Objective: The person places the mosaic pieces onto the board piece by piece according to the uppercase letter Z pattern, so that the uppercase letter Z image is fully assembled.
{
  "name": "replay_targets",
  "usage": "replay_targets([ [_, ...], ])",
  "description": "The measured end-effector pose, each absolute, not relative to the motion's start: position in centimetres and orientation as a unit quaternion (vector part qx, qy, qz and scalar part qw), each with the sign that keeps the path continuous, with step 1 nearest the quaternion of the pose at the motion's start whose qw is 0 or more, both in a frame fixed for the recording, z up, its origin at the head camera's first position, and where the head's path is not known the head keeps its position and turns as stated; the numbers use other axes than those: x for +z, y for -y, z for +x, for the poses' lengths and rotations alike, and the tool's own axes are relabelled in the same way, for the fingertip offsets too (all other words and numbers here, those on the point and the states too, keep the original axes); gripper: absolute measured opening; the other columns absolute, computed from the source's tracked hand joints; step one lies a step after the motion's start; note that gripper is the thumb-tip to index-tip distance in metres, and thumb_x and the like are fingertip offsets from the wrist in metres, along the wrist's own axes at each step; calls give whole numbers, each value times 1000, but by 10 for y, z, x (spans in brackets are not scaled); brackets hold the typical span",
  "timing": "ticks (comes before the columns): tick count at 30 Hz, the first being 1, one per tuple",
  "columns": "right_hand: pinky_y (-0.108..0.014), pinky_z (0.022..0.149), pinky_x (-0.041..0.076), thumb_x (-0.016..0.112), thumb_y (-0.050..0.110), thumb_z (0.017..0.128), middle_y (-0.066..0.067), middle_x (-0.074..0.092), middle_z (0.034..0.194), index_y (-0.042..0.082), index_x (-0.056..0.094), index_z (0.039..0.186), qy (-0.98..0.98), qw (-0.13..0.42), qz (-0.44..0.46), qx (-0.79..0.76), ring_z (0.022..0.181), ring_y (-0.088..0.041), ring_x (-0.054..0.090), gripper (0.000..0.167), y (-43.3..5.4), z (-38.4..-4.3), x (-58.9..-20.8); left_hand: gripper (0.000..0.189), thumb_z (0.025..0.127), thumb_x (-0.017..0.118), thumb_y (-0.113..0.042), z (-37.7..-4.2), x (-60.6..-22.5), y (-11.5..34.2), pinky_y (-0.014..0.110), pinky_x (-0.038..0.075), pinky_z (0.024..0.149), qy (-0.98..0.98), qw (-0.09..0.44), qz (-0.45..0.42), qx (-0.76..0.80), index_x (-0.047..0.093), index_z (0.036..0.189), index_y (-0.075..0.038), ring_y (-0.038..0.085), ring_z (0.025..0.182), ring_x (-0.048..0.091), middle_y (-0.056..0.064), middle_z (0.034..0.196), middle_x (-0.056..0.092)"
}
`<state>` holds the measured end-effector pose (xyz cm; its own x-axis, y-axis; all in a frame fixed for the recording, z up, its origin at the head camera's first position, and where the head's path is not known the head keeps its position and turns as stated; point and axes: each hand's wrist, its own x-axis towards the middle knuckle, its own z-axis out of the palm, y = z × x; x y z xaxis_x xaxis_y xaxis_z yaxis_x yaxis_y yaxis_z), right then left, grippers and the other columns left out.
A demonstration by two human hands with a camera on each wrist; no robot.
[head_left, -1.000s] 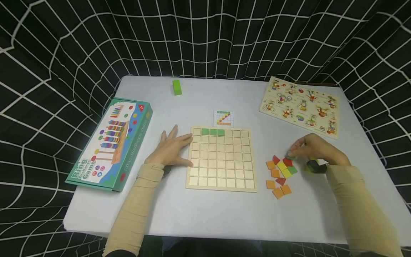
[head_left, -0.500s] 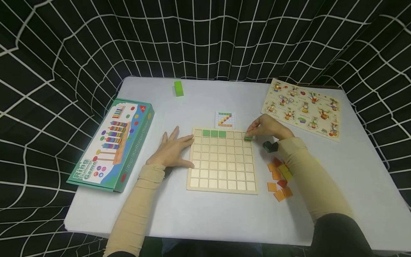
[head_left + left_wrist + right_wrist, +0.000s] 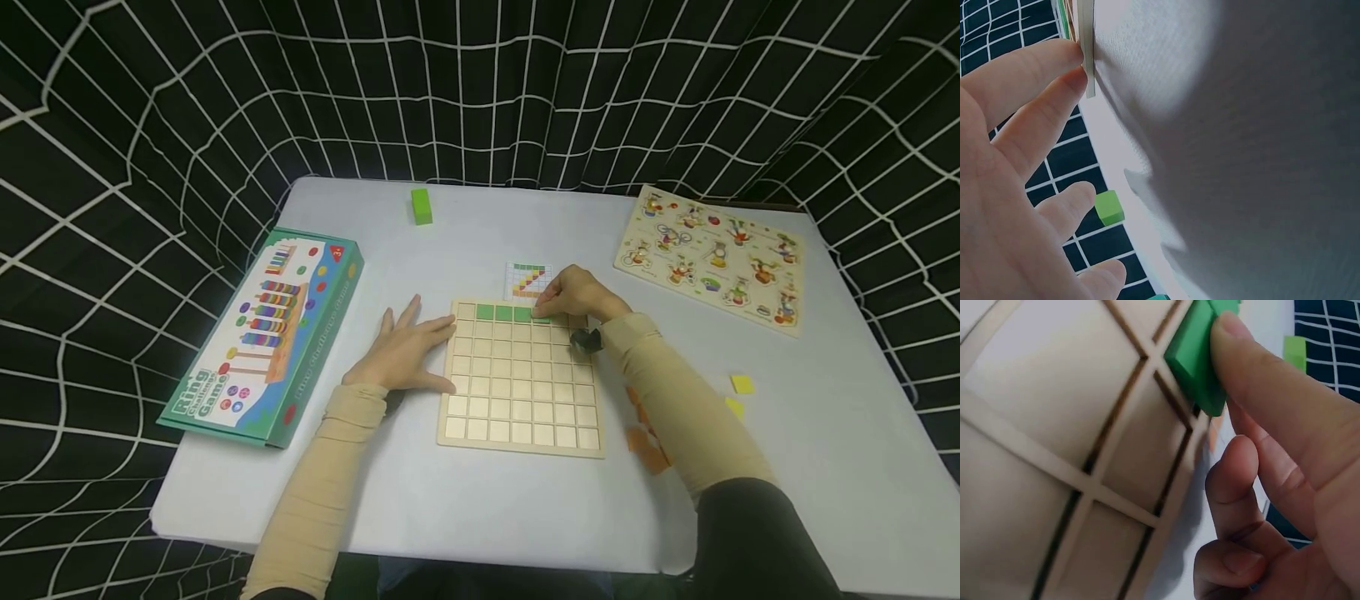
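Observation:
My left hand (image 3: 401, 352) lies spread at the left side of the wooden grid board (image 3: 521, 383), its fingertips touching the board's edge; the left wrist view shows two fingertips against that edge. At the top row, my right hand (image 3: 581, 296) pinches a green square tile (image 3: 1197, 356), tilted over a cell just right of three green tiles (image 3: 504, 313) lying in a line. Behind the board is a small pattern card (image 3: 525, 279), partly covered by the right hand. Orange tiles (image 3: 648, 450) lie right of the board, half hidden under the right forearm.
Two yellow tiles (image 3: 742, 384) lie farther right. A Ring Challenge Game box (image 3: 262, 333) occupies the left side of the table. At the back are a green block (image 3: 422, 207) and, on the right, a picture puzzle board (image 3: 712, 258). Netted black cloth (image 3: 480, 92) surrounds the table.
My right hand has picked up a green tile from the loose pile and carried it left to the board's top row, beside the other green tiles. The left hand has stayed in place.

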<state>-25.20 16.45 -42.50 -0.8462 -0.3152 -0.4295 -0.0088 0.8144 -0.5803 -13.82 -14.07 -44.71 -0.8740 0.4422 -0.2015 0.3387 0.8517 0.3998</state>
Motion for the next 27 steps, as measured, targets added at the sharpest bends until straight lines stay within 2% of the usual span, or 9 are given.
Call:
replay_targets([
  [6,-50,113,47,84,29,87,-11,77,103,3,79,99,-925,249,-81,-275,107,-26,59,28,-166,-248,-428,104,71,87,-59,-136,-446,140,82,5,120,-951,145,205,181,46,156,-16,46,162,0,-3,169,36],
  [12,-54,118,42,83,27,88,-17,78,114,4,81,105,-924,237,-82,-290,121,-31,61,28,-179,-246,-417,104,73,85,-59,-137,-443,142,82,5,120,-950,151,208,176,44,158,-16,47,162,-1,-2,170,35],
  [21,-54,109,46,82,29,89,-18,78,114,5,81,108,-930,249,-71,-262,117,-34,62,30,-233,-226,-405,104,74,85,-60,-140,-443,141,80,2,122,-949,164,202,180,41,159,-19,45,163,-3,-5,171,33],
  [27,-61,113,43,82,29,89,-21,76,119,4,80,109,-930,258,-44,-257,126,-41,60,31,-271,-207,-403,104,74,86,-59,-140,-442,140,81,2,121,-948,162,203,184,41,159,-18,45,163,-3,-4,171,33],
])
